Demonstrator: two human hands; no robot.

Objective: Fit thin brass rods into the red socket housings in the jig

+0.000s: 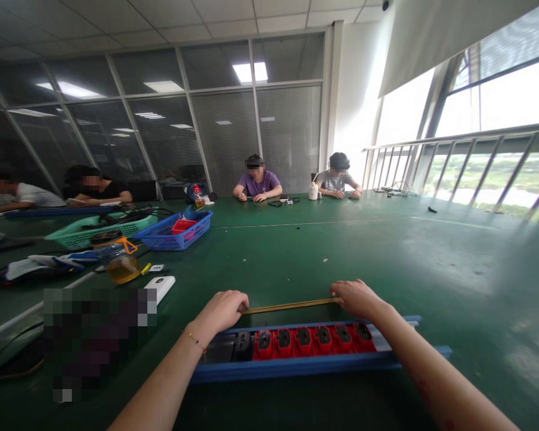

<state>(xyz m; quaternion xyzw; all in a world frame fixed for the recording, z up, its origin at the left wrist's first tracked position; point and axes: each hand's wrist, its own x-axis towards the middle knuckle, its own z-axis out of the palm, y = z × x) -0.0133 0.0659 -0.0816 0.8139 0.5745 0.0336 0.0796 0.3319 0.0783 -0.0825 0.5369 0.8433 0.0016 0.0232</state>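
A small bundle of thin yellow-brown sticks spans the gap between my hands, just beyond the blue-railed tray. My left hand has its fingers curled round the bundle's left end. At the other end my right hand grips it the same way, fingers bent downward. Whether the sticks rest on the table I cannot tell. Inside the tray stands a row of several red blocks with dark tops, a black piece at their left. My right forearm crosses the tray's right end.
On the left lie a white power bank, a jar of amber liquid, a blue basket and a green basket. People sit along the far side of the green table. A white bottle stands there too.
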